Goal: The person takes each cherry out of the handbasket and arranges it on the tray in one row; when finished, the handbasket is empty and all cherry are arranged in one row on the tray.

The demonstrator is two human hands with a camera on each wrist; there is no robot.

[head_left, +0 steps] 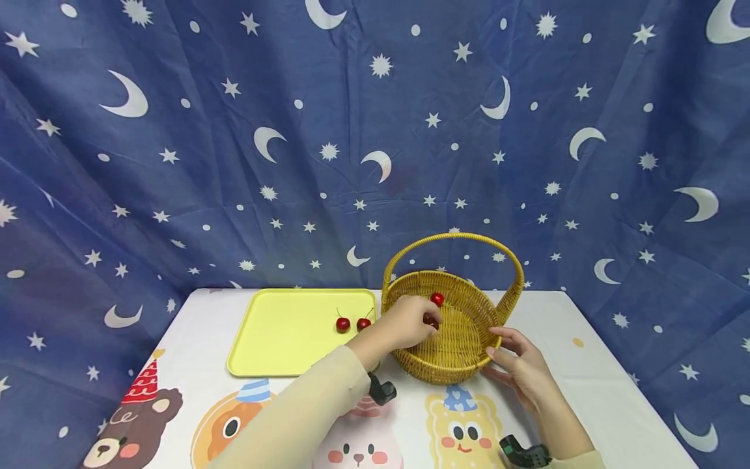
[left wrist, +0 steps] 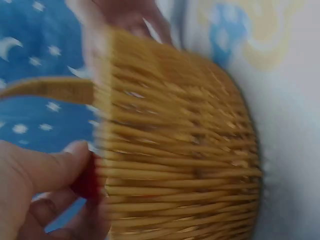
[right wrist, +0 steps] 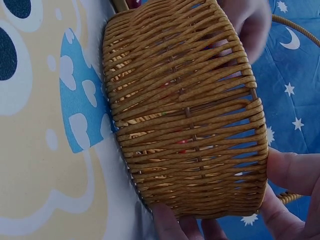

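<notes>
My left hand (head_left: 404,322) reaches over the near left rim of a round wicker basket (head_left: 436,374) and pinches a dark red cherry (head_left: 431,321). In the left wrist view, part of this cherry (left wrist: 89,179) shows between thumb and fingers, close to the rim. A brighter red cherry (head_left: 437,299) lies inside the basket towards the back. My right hand (head_left: 521,365) grips the basket's right side, with thumb and a finger at the rim and other fingers (right wrist: 167,222) low on the wall. The basket's tall handle (head_left: 454,236) arches above.
Left of the basket lies a yellow tray (head_left: 281,332). Two stemmed cherries, one on the left (head_left: 342,324) and one on the right (head_left: 363,324), sit near its right edge. Cartoon animals decorate the white tablecloth (head_left: 592,391). A blue star-patterned curtain (head_left: 328,215) hangs behind the table.
</notes>
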